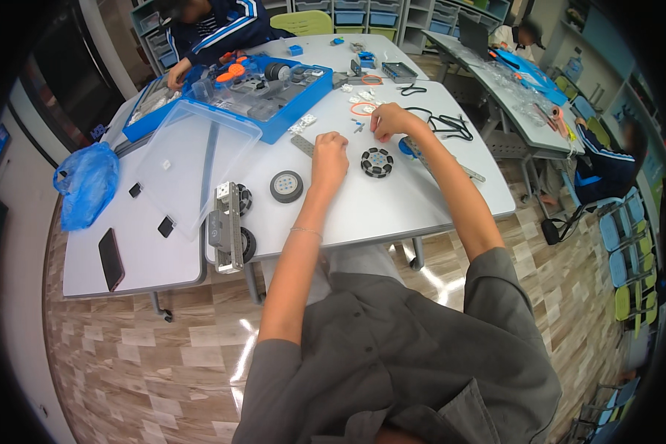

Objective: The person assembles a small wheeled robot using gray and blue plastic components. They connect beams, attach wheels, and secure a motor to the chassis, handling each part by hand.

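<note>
Closed into a loose fist, our left hand (pixel 329 159) rests on the white table (pixel 392 207); can't tell if anything's inside. Right hand (pixel 392 120) pinches at small white parts (pixel 364 96) on the tabletop, grip narrow, contents too small to tell. Risk, we judge: our forearm could knock the omni wheel (pixel 377 162) just beside it, or scatter bits. Blue parts tray (pixel 233 92) holds wheels, orange pieces & misc. components; clear lid (pixel 196 163) lies beside it.

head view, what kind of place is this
Most likely a classroom or robotics workshop. Pale grey shared tables carry a blue compartmented parts tray, loose black-and-grey wheels and a half-built metal wheeled frame. Coloured storage bins line the back wall, and other people work at neighbouring tables.
</note>
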Demonstrator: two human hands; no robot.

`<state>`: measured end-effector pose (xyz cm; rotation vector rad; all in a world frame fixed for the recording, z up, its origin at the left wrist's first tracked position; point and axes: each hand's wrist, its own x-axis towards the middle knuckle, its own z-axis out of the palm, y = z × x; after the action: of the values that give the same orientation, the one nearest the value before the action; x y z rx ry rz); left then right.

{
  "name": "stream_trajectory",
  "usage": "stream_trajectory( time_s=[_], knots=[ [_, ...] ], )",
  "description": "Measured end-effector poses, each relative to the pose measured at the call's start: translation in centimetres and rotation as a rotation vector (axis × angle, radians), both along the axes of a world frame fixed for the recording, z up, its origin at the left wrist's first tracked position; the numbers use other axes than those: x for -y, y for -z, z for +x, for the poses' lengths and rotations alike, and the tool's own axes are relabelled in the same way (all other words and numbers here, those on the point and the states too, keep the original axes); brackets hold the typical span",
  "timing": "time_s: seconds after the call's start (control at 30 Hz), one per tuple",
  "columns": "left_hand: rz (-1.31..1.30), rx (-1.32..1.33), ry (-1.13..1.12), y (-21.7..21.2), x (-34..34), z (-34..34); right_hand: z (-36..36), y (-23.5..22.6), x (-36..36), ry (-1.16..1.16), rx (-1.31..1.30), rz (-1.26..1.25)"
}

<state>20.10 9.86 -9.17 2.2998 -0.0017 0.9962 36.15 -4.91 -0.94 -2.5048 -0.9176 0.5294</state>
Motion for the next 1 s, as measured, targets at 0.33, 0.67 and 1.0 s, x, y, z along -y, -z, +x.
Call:
stream_trajectory(
  time_s=[0.33,0.67,1.0],
  knots=[
    [-0.111,-0.034,0.012,-0.2,-1.2,-0.1,0.9,1.8,-3.6,0.106,0.233,0.266],
    [-0.035,0.027,-0.027,-2.1,-0.5,-1.3,0.1,2.7,-5.2,-0.049,-0.159,0.344],
    [-0.159,0.044,0.012,-9.3,3.4,-25.1,-9.6,-0.7,-4.5,-0.249,0.075,0.502]
  ],
)
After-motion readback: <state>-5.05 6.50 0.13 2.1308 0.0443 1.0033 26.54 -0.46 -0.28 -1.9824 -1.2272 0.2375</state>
